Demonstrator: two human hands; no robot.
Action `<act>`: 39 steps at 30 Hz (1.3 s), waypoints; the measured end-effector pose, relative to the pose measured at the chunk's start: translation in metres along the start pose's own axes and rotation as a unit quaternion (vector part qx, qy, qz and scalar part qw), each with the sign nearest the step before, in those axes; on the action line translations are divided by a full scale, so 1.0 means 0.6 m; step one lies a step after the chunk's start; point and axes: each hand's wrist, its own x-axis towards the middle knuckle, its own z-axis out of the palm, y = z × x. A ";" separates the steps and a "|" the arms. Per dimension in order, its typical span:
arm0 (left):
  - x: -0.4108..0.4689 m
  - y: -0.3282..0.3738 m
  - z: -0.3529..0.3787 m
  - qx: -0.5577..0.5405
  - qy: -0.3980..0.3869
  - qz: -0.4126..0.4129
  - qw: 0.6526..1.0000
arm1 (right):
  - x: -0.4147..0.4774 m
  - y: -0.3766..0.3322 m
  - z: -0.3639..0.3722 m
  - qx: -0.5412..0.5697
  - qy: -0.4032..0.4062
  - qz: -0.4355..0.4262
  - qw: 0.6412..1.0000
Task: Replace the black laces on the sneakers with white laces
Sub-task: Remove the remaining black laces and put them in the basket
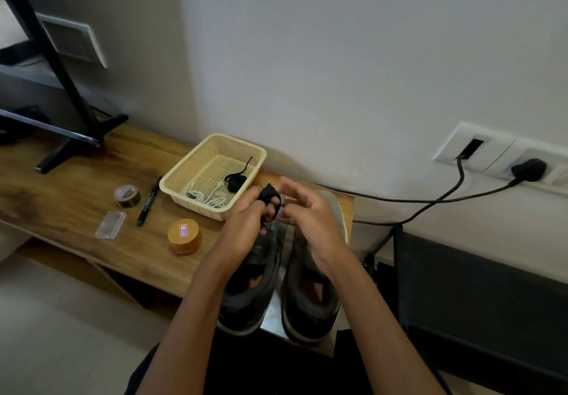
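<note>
**Edges and room.** The wooden worktop (76,191) ends at its right corner just past the sneakers. The left sneaker (255,274) and right sneaker (310,302) stand side by side, close together, toes toward the wall and heels at the near edge. A cream basket (215,138) sits just beyond the left sneaker's toe, near the wall. To the left of the basket lie a tape roll (127,196), a marker pen (149,201), a clear plastic case (110,225) and an orange-lidded tub (184,236), each apart from the others. Further left is a black stand foot (76,136). Cables (399,200) run from the wall socket (498,154) past the right corner.

**Obscured.** Both hands cover the front halves of the sneakers, so the eyelets cannot be seen. The fingers are blurred.

**Grip.** The left hand (246,225), above the left sneaker's toe, is curled, with the black lace (270,198) wound round its fingers. The right hand (310,213), above the right sneaker's toe, has its fingers spread and loosely straight. Its fingertips are close to the lace, but contact cannot be told.

**Basket contents.** White laces (209,199) lie on the basket floor at the near side. A second black lace (235,181) is coiled just beside them.
</note>
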 end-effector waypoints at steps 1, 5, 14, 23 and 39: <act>0.000 0.002 0.001 -0.013 0.004 -0.007 1.000 | -0.001 -0.001 0.002 0.012 -0.026 0.002 1.000; -0.001 0.006 0.001 -0.024 0.021 -0.021 0.999 | -0.004 -0.001 0.002 0.023 -0.062 -0.031 0.997; -0.008 0.001 0.021 -0.017 0.070 0.036 0.997 | 0.008 0.007 0.010 -0.049 0.021 -0.073 0.996; -0.010 -0.004 0.033 0.011 0.051 0.024 0.998 | 0.015 0.017 0.025 -0.142 0.146 -0.120 0.972; 0.000 0.001 -0.021 -0.009 0.036 -0.027 0.999 | 0.006 0.010 0.023 0.097 0.124 0.071 0.985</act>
